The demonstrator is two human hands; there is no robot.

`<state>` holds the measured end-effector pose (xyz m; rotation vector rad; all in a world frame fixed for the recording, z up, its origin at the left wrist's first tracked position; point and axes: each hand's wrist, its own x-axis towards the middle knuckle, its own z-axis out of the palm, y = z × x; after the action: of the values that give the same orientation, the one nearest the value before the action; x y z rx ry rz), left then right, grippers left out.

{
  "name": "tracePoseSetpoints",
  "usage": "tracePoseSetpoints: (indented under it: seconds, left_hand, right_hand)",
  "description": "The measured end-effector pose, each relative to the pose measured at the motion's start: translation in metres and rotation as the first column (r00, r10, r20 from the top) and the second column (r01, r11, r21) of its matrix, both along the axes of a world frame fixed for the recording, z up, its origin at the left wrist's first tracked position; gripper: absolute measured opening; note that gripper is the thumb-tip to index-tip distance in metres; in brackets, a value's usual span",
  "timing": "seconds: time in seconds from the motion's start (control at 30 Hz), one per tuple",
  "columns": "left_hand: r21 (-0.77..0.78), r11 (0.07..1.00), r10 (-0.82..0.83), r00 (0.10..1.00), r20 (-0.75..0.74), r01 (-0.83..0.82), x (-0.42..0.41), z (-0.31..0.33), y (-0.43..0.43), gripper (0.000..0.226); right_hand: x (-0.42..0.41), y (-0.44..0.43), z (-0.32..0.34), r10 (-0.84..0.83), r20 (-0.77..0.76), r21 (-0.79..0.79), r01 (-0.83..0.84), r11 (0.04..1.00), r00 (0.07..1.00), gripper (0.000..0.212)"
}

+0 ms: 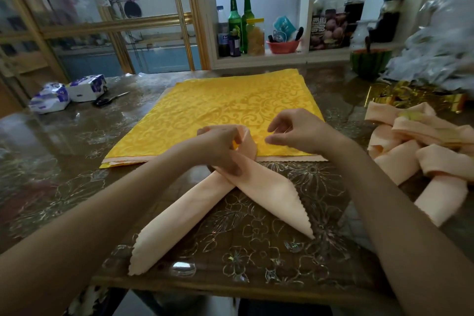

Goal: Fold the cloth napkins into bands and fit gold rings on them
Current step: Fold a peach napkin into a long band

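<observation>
In the middle of the frame our peach napkin (179,215) lies on the worktop (256,251) as a narrow band. It is looped at the top, with two scallop-edged tails crossing and splaying toward the lower edge. Our left grip (220,147) pinches the crossing. Our right grip (302,131) hovers beside the loop over the yellow cloth (230,105), loosely curled and grasping nothing.

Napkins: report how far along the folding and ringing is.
Done: a pile of folded peach bands lies at right, one seemingly ringed in gold. In hand: the left hand pinches a looped peach band where its tails cross; the right hand hovers beside it, holding nothing. Left: this band has no ring, and flat yellow napkins wait unfolded.
</observation>
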<state>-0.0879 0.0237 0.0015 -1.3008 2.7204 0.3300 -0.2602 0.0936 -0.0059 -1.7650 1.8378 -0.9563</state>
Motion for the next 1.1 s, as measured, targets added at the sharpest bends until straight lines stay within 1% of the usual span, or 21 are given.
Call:
tracePoseSetpoints:
  seconds: [0.07,0.13,0.2,0.27,0.37,0.43,0.5,0.53,0.6,0.63,0.67,0.73,0.8,0.87,0.93,1.0,1.03,1.1]
  left_hand:
    - [-0.01,1.0,0.01,0.996,0.092,-0.009,-0.004,0.002,-0.007,0.059]
    - [0.006,1.0,-0.013,0.983,0.184,0.012,-0.008,0.006,-0.012,0.037]
    - [0.031,0.999,-0.036,0.968,0.25,0.029,-0.012,0.013,-0.015,0.03]
    - [0.046,0.999,-0.035,0.965,0.258,0.024,-0.014,0.022,-0.016,0.024]
    - [0.046,0.999,-0.026,0.988,0.151,0.019,-0.028,0.038,-0.012,0.027]
    - [0.033,0.999,-0.013,0.999,0.048,0.012,-0.038,0.045,-0.01,0.026]
    - [0.016,1.0,-0.008,1.0,-0.029,0.008,-0.052,0.046,-0.009,0.025]
    - [0.015,1.0,-0.004,0.999,-0.049,0.005,-0.057,0.045,-0.009,0.024]
    - [0.034,0.999,-0.009,0.998,-0.06,0.012,-0.068,0.04,-0.009,0.023]
    - [0.044,0.999,-0.011,0.998,-0.059,0.014,-0.072,0.037,-0.01,0.023]
    - [0.05,0.999,-0.013,0.998,-0.055,0.016,-0.075,0.034,-0.012,0.024]
    - [0.069,0.997,-0.013,0.999,-0.05,0.016,-0.078,0.029,-0.016,0.023]
    - [0.083,0.996,-0.014,0.999,-0.052,0.018,-0.08,0.027,-0.02,0.022]
    - [0.098,0.995,-0.006,0.998,-0.057,0.011,-0.079,0.028,-0.023,0.02]
    - [0.087,0.996,0.011,0.999,-0.053,-0.007,-0.071,0.032,-0.026,0.022]
    - [0.056,0.998,0.026,0.999,-0.048,-0.023,-0.061,0.041,-0.032,0.022]
    - [0.039,0.999,0.039,0.998,-0.045,-0.037,-0.055,0.044,-0.035,0.021]
    - [-0.019,0.996,0.082,0.997,0.012,-0.082,-0.042,0.045,-0.04,0.02]
  right_hand:
    - [-0.009,0.003,0.003,-0.071,0.037,-0.078,0.074,0.994,0.997,0.011]
    - [-0.019,0.009,0.007,-0.118,0.032,-0.134,0.121,0.983,0.993,0.008]
    - [-0.036,0.023,0.018,-0.171,0.001,-0.184,0.168,0.968,0.985,0.009]
    - [-0.06,0.04,0.03,-0.256,-0.045,-0.221,0.24,0.945,0.966,0.009]
    - [-0.117,0.067,0.045,-0.44,-0.099,-0.236,0.408,0.882,0.893,0.01]
    - [-0.159,0.078,0.046,-0.547,-0.172,-0.178,0.52,0.835,0.819,0.016]
    - [-0.199,0.089,0.041,-0.608,-0.315,-0.098,0.612,0.785,0.729,0.019]
    - [-0.214,0.095,0.037,-0.597,-0.419,-0.046,0.641,0.766,0.684,0.019]
    - [-0.237,0.107,0.029,-0.503,-0.628,0.087,0.695,0.713,0.594,0.024]
    - [-0.245,0.112,0.024,-0.45,-0.686,0.153,0.718,0.679,0.572,0.024]
    - [-0.254,0.115,0.019,-0.419,-0.705,0.203,0.73,0.653,0.571,0.023]
    - [-0.264,0.116,0.011,-0.426,-0.693,0.236,0.741,0.628,0.582,0.018]
    - [-0.269,0.117,0.008,-0.417,-0.7,0.229,0.735,0.639,0.58,0.015]
    - [-0.264,0.121,0.01,-0.404,-0.73,0.189,0.731,0.656,0.552,0.013]
    - [-0.251,0.123,0.019,-0.437,-0.74,0.081,0.714,0.696,0.51,0.01]
    - [-0.229,0.117,0.034,-0.482,-0.738,-0.092,0.638,0.765,0.472,0.011]
    - [-0.213,0.111,0.042,-0.497,-0.716,-0.165,0.573,0.803,0.49,0.013]
    - [-0.167,0.093,0.053,-0.482,-0.624,-0.258,0.42,0.87,0.614,0.019]
